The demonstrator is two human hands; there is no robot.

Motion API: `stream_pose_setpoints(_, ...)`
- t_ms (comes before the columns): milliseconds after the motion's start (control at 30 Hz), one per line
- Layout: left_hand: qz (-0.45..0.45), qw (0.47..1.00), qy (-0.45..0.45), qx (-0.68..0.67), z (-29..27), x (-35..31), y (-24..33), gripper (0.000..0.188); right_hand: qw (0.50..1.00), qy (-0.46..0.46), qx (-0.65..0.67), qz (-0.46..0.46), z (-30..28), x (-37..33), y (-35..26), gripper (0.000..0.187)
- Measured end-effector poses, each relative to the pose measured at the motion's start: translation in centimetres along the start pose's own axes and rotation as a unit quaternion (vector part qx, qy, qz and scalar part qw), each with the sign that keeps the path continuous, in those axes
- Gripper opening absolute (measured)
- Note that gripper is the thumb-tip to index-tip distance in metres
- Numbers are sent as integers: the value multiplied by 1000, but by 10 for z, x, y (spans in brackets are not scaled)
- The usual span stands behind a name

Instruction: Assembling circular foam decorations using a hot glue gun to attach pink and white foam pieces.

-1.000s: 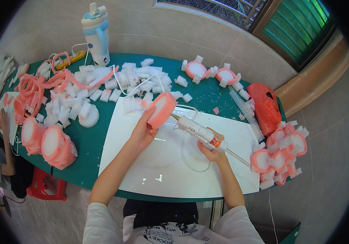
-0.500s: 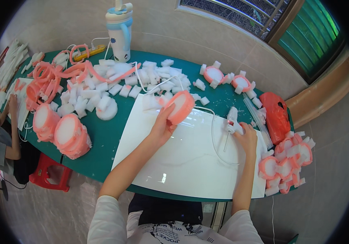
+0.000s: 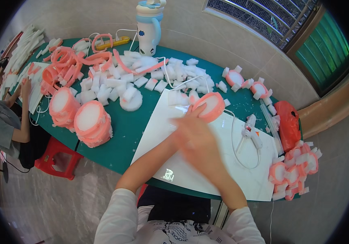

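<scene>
Above the far part of a glossy white board (image 3: 190, 173), my left hand (image 3: 191, 117) grips a round foam piece (image 3: 212, 105) with a white middle and a pink rim. In front of it my right hand (image 3: 197, 143) crosses over my left wrist. That hand is smeared by motion, so its fingers cannot be made out. A white glue gun (image 3: 249, 127) lies on the board to the right, its cord curving around it. White foam blocks (image 3: 177, 97) touch the board's far edge, just beyond the held piece.
Stacked pink-rimmed discs (image 3: 91, 122) stand at left, before heaped white foam chunks (image 3: 113, 83) and pink strips (image 3: 62, 65). At right are a red bag (image 3: 287, 124) and finished-looking rings (image 3: 292, 173). A bottle (image 3: 147, 34) stands at the back. Another person (image 3: 7, 118) sits at far left.
My right hand has let go of the glue gun and swung left across my left forearm. The whole scene has shifted right in the picture. My left hand still holds the foam piece.
</scene>
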State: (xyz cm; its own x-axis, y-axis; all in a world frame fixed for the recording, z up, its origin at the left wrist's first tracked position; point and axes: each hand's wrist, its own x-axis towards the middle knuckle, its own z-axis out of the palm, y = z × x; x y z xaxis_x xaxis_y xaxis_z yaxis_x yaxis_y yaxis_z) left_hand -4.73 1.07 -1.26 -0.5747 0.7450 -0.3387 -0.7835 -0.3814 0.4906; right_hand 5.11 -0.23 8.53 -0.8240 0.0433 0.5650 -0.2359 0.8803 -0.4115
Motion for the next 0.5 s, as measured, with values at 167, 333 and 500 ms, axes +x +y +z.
stream_pose_setpoints(167, 5, 996, -87, -18, 6, 8, -5, 35, 998, -52, -39, -4, 108, 65, 12, 23)
stream_pose_setpoints(333, -5, 994, -108, -19, 4, 9, -9, 35, 987, -84, -12, -135, 165, 97, 54, 33)
stream_pose_setpoints(500, -3, 996, -84, -31, 4, 8, -10, 32, 993, -89, -6, -76, 194, 107, 80, 39)
